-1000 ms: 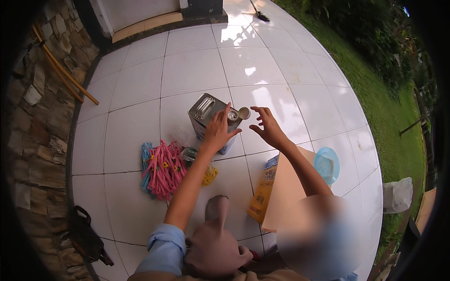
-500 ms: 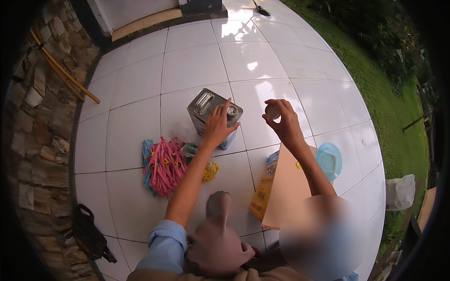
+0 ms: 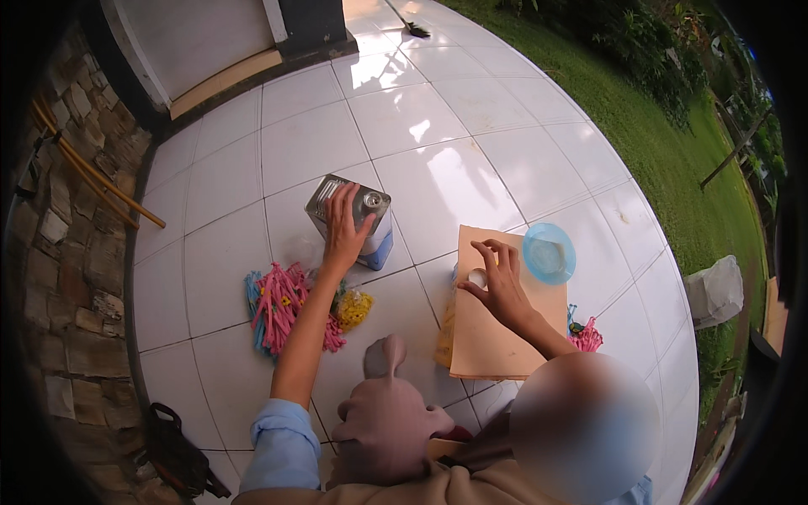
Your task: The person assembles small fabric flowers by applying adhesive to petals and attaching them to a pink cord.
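Head view, entries as follows.

Item 1: left hand. Fingers stretched and spread over the top of item 2, touching it, not wrapped round it.

Item 2: metal can, 1 piece, rectangular, upright on the tiled floor, ahead of the wearer. Bare round spout at 1 top corner; ribbed handle partly beneath the fingers. Handling, as judged: stiff, smooth, inclined to slip, heavy if full; fill level cannot be told. Best hold: the handle, or 2 opposite side walls, kept level because the spout is bare.

Item 3: right hand. Fingers curved above the cardboard sheet, the thumb and fingers around item 4; cannot tell whether they grip it.

Item 4: cap, 1 piece, small, pale, round. Presumably light and rigid; best pinched by its rim.

Item 5: blue dish, 1 piece, beside the sheet's far right corner.

Item 6: pink and blue strips, 2 lots: 1 bundle near the left forearm, 1 smaller bundle right of the sheet.

Item 7: yellow pieces, 1 heap, beside the larger bundle.
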`<move>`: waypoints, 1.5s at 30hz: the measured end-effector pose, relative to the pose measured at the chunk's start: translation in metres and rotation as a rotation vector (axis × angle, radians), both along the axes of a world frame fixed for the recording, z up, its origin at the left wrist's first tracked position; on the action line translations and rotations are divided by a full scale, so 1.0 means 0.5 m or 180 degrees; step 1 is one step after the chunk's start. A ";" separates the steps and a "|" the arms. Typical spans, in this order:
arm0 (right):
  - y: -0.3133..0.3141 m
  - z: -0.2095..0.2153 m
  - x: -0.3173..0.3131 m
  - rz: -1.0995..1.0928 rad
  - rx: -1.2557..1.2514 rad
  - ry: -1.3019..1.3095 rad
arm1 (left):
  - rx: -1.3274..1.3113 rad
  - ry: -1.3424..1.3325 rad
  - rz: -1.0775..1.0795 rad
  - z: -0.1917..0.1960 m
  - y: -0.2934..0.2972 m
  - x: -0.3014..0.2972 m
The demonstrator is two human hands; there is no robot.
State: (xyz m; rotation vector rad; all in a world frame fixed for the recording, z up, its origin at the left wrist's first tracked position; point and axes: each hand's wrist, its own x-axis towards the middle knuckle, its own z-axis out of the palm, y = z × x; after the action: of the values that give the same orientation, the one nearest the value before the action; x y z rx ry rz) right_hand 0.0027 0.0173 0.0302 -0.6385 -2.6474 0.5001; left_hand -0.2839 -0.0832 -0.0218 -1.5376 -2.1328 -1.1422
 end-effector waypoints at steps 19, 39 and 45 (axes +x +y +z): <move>-0.007 -0.157 -0.395 0.0551 -0.0744 0.0791 | 0.0342 -0.1891 0.0749 -0.036 0.020 -0.122; -0.104 0.290 -0.138 -0.0120 -0.1084 0.3631 | 0.0091 -0.1306 -0.0488 0.574 -0.004 0.125; -0.101 0.368 -0.010 -0.0183 -0.1527 0.4149 | 0.2173 -0.3720 0.0292 0.258 -0.060 0.212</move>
State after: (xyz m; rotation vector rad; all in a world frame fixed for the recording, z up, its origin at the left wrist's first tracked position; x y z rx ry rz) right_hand -0.0025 -0.0330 0.2143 -0.3015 -1.2780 1.0747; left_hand -0.1777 -0.1133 0.1073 -0.4246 -1.8427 -2.7730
